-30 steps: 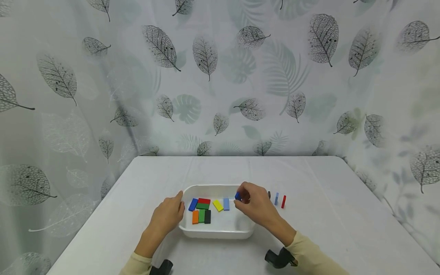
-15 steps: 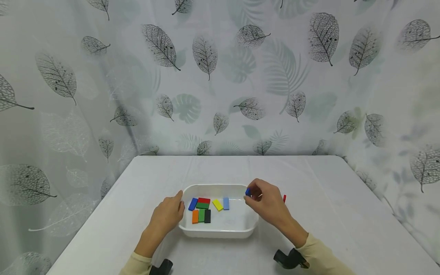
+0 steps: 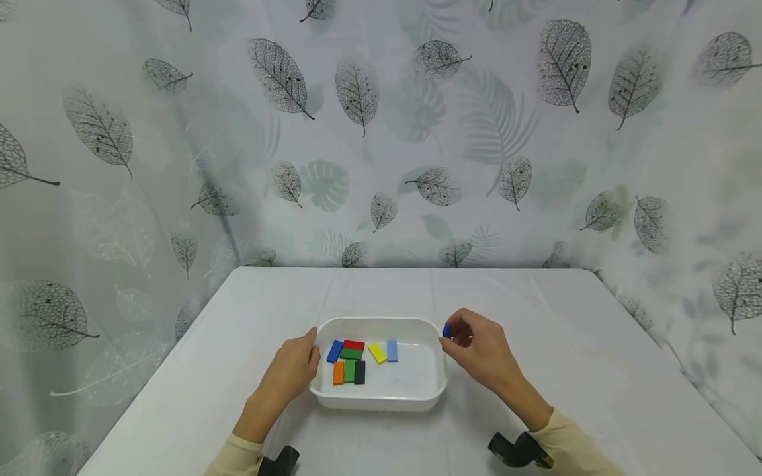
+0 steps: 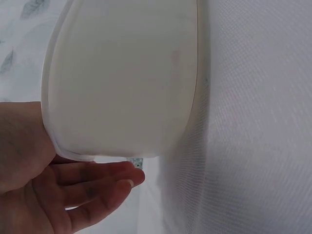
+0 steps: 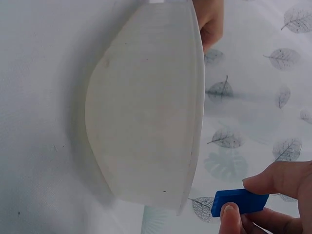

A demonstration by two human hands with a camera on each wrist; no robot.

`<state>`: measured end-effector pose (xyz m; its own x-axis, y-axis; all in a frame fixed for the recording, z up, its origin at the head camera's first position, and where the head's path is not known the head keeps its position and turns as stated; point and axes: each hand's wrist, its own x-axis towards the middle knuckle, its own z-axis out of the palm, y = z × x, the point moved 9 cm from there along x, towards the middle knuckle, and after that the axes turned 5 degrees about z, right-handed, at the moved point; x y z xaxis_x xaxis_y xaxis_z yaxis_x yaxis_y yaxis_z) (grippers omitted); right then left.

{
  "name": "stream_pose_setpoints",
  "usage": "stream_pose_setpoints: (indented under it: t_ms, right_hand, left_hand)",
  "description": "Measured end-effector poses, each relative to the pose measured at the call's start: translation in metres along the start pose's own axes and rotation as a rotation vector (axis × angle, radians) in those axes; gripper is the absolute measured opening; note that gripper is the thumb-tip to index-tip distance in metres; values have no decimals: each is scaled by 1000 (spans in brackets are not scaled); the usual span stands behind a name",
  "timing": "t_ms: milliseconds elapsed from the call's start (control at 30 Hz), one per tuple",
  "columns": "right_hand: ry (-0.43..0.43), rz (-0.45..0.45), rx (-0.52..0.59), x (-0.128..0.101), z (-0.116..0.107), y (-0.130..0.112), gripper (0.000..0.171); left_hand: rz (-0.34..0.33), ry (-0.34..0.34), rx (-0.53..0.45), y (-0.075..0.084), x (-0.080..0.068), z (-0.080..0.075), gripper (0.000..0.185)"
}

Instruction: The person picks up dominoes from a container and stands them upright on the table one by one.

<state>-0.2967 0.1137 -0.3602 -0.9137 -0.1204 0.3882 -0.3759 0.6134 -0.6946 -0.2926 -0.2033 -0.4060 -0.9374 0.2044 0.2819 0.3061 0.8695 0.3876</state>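
Blue block (image 3: 446, 330) pinched in right hand (image 3: 479, 349) fingertips, held just outside the right rim of the white tray (image 3: 381, 399). Left hand (image 3: 293, 370) rests against the tray's left wall, fingers relaxed and straight. Seven coloured blocks (image 3: 357, 361) lie inside, between the hands, on the tabletop (image 3: 536, 311).

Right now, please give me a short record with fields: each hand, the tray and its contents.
left hand: rests against the left side of the white tray
right hand: pinches a dark blue block just outside the tray's right rim
tray contents: seven flat blocks; blue, red, two green, orange, black, yellow, light blue
surface: white table
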Motion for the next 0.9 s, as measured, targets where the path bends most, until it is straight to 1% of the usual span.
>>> stream_pose_setpoints:
  t_ms: [267,467,600,767,900]
  right_hand:
    - [9,5,2,-3,-7,7,23]
    - [11,11,1,-6,-11,14,23]
    - [-12,37,-8,-7,-9,21,22]
    - [-52,74,-26,-10,-5,32,20]
    - [-67,96,-30,-14,-3,39,20]
  left_hand:
    - [2,26,-28,0,1,0,43]
    - [12,66,-44,1,0,-3,41]
    - [13,84,-53,0,1,-4,41]
    - [10,78,-72,0,2,-2,41]
    - [10,75,-69,0,2,-1,41]
